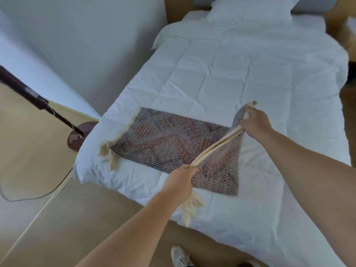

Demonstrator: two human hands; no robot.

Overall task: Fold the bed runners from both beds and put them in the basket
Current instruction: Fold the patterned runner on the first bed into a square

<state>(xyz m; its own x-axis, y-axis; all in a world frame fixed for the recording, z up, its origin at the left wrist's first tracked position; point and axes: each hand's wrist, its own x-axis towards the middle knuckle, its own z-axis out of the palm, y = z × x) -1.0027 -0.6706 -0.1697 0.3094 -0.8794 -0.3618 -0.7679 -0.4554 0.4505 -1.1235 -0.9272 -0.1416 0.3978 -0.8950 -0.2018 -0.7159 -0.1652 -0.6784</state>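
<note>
Across the foot of the single white bed [240, 78], you had one woven bed runner [163, 139] lying with its long axis crosswise to the mattress, cream fringe at the far-left end. One pillow [250, 12] lay at the head. Your two hands worked its near end: your left hand [180, 181] was pinched shut on the cream edge, your right hand [255, 122] clenched on the raised corner, so that end stood lifted and folded over
</note>
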